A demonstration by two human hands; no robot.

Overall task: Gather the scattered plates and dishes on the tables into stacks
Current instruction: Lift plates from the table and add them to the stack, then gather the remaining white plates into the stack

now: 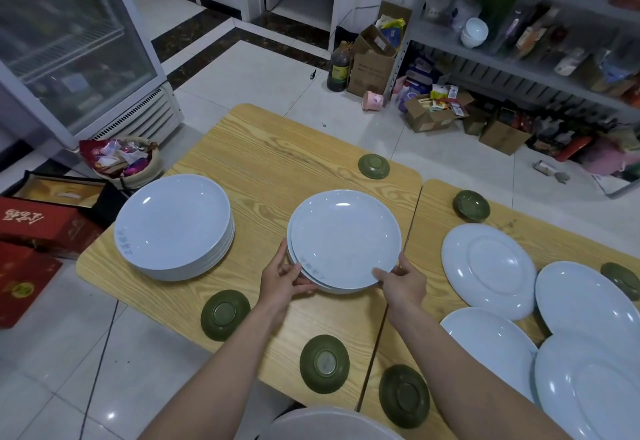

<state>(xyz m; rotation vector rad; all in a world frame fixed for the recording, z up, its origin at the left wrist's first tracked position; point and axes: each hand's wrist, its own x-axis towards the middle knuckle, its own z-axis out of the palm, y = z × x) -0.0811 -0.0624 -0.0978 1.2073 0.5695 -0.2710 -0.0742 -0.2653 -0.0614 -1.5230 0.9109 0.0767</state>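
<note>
Two wooden tables stand edge to edge in a cluttered storeroom, the left table [270, 149] near a glass-door fridge [69, 41] and the right table [431, 225] below metal shelves [519, 59]. At the centre, the fingers of the left hand [282, 277] curl around the near-left rim of a small stack [346, 239] of white plates, thumb on top. The right hand [403, 282] pinches the near-right rim the same way, fingertips over the edge. The top plate sits slightly off-centre on those beneath, and the grip from both sides looks meant to square them up and keep them from sliding. Whether the pile rests on the left table or is just clear of it cannot be told. Well to its left stands a tall stack [173, 221] of matching plates, face up, the likely destination. On the right table several upturned plates [490, 266] lie overlapping, not yet gathered. Green dishes [225, 315] sit bottom-up and apart along the table edges, including three near the person and others at the far corners. They appear left for a separate pile, since they are far smaller than the white plates.
</note>
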